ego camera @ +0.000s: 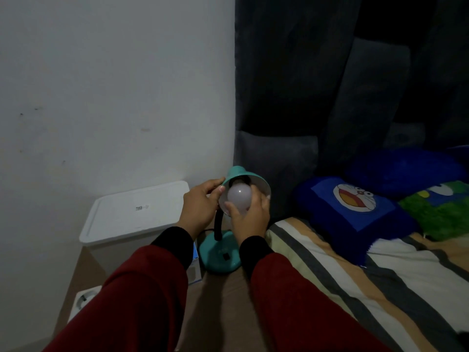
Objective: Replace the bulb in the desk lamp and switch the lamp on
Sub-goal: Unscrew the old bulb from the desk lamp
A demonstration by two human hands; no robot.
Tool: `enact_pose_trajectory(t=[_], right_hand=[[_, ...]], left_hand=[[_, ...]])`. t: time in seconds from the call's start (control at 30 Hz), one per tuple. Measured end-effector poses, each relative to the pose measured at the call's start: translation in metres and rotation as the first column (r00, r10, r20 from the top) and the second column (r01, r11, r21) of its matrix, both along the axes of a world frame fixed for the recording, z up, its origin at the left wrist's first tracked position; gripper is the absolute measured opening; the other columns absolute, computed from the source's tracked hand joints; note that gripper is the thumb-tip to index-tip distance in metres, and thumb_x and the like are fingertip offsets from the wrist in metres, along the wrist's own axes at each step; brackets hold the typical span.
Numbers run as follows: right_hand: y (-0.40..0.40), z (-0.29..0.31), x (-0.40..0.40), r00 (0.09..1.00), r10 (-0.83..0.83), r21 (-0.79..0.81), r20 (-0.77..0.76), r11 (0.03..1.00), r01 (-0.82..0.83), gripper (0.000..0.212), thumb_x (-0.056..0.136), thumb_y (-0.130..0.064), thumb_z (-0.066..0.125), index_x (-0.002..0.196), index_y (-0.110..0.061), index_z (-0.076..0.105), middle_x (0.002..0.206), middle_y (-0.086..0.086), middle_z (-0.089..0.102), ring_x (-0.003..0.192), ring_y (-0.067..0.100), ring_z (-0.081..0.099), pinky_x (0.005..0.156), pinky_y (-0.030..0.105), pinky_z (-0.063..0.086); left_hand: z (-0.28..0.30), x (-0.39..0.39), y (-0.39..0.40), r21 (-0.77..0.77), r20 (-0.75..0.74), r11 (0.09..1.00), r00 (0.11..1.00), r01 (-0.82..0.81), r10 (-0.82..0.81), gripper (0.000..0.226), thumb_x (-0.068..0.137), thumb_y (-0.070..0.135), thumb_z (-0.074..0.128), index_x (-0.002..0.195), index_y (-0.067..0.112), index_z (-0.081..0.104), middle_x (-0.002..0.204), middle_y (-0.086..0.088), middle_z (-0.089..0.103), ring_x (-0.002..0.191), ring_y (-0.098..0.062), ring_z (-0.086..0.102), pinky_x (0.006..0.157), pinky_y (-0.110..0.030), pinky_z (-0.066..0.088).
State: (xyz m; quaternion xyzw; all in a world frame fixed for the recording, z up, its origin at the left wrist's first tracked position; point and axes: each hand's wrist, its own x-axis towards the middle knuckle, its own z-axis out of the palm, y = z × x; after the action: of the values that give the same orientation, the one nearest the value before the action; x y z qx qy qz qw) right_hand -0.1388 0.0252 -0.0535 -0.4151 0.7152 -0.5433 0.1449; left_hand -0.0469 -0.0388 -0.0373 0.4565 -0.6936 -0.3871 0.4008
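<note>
Two hands share it: left hand steadies the teal metal shade; right hand grips the white round bulb for twisting.

Brown surface: teal lamp, white lidded box, blue carton. Striped bed: blue cartoon pillow.

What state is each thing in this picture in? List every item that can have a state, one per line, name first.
Bulb: unlit, sitting in the shade, gripped by the right hand.
Lamp shade: tilted toward the camera, steadied at its rim by the left hand.
Lamp base: standing flat beside the bed.
Lamp switch: position too dark to tell.
White box: lid closed.
Power strip: visible socket has nothing plugged in.
</note>
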Motion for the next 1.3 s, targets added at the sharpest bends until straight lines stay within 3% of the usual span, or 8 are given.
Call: enact_pose_trajectory(t=[0.13,0.23,0.37,0.53,0.67,0.9,1.07,1.3], right_hand=[[-0.0007,-0.0024,0.0029,0.996,0.029,-0.008,-0.080,1.000,-0.030,0.066,0.083,-0.003,0.062,0.141,-0.022,0.036,0.149,0.007,0.025,0.135,0.025,0.035,0.107,0.024,0.034],[-0.0031,0.0011,0.0020,0.999,0.011,-0.012,-0.042,1.000,-0.012,0.070,0.081,-0.015,0.069,0.141,-0.019,0.034,0.148,0.008,0.026,0.134,0.023,0.034,0.108,0.027,0.034],[-0.0023,-0.0005,0.0025,0.992,0.032,-0.035,-0.122,0.999,-0.037,0.063,0.085,-0.004,0.061,0.141,-0.019,0.036,0.146,0.007,0.029,0.133,0.023,0.037,0.106,0.022,0.033],[-0.0034,0.0005,-0.0032,0.998,-0.015,0.023,-0.065,1.000,0.016,0.070,0.081,-0.016,0.070,0.141,-0.013,0.033,0.145,0.009,0.030,0.131,0.023,0.040,0.106,0.026,0.035],[-0.0024,-0.0002,-0.0017,0.986,0.027,0.022,-0.167,0.999,-0.023,0.059,0.085,0.001,0.058,0.138,-0.018,0.040,0.149,0.007,0.022,0.135,0.023,0.034,0.110,0.023,0.030],[-0.0041,0.0002,-0.0025,0.999,0.035,-0.060,-0.020,0.998,-0.036,0.047,0.083,-0.016,0.069,0.128,-0.021,0.056,0.142,0.011,0.029,0.131,0.023,0.037,0.102,0.014,0.028],[-0.0055,0.0021,-0.0004,0.991,0.005,0.008,-0.137,1.000,-0.004,0.067,0.086,-0.005,0.061,0.144,-0.018,0.030,0.151,0.006,0.025,0.138,0.020,0.030,0.110,0.024,0.030],[0.0000,-0.0019,-0.0034,0.988,0.004,-0.011,-0.153,1.000,-0.006,0.054,0.085,0.005,0.056,0.132,-0.022,0.049,0.147,0.010,0.022,0.132,0.023,0.037,0.099,0.013,0.029]], left_hand=[[0.0002,-0.0012,0.0007,-0.004,0.001,1.000,1.000,0.003,-0.003,0.030,0.093,0.022,0.056,0.122,0.020,0.065,0.120,-0.007,0.069,0.110,-0.024,0.065,0.099,-0.044,0.051],[0.0016,-0.0013,0.0006,-0.006,0.008,1.000,1.000,-0.003,0.004,0.030,0.093,0.022,0.055,0.122,0.020,0.065,0.120,-0.007,0.069,0.110,-0.023,0.065,0.098,-0.043,0.052],[0.0013,-0.0011,-0.0001,-0.015,0.019,1.000,1.000,-0.010,0.010,0.031,0.093,0.023,0.056,0.122,0.020,0.065,0.119,-0.008,0.069,0.109,-0.024,0.065,0.098,-0.044,0.052],[0.0025,-0.0017,0.0020,-0.017,0.019,1.000,1.000,-0.013,0.013,0.031,0.093,0.024,0.056,0.122,0.020,0.065,0.120,-0.007,0.069,0.109,-0.023,0.065,0.099,-0.043,0.051],[0.0025,-0.0014,0.0030,-0.030,0.026,1.000,1.000,-0.003,0.004,0.030,0.094,0.022,0.054,0.122,0.020,0.065,0.120,-0.007,0.069,0.110,-0.023,0.065,0.099,-0.043,0.051],[0.0031,-0.0017,0.0026,-0.018,0.025,1.000,1.000,-0.005,0.006,0.028,0.093,0.022,0.055,0.118,0.020,0.067,0.115,-0.007,0.071,0.106,-0.024,0.067,0.098,-0.044,0.052],[0.0030,-0.0007,0.0027,-0.022,0.034,1.000,0.999,-0.014,0.015,0.028,0.093,0.022,0.055,0.119,0.019,0.067,0.116,-0.008,0.070,0.108,-0.024,0.066,0.099,-0.043,0.052],[0.0023,-0.0017,0.0036,0.006,0.009,1.000,1.000,-0.013,0.013,0.028,0.093,0.022,0.056,0.118,0.020,0.067,0.114,-0.008,0.071,0.106,-0.024,0.066,0.098,-0.044,0.052]])
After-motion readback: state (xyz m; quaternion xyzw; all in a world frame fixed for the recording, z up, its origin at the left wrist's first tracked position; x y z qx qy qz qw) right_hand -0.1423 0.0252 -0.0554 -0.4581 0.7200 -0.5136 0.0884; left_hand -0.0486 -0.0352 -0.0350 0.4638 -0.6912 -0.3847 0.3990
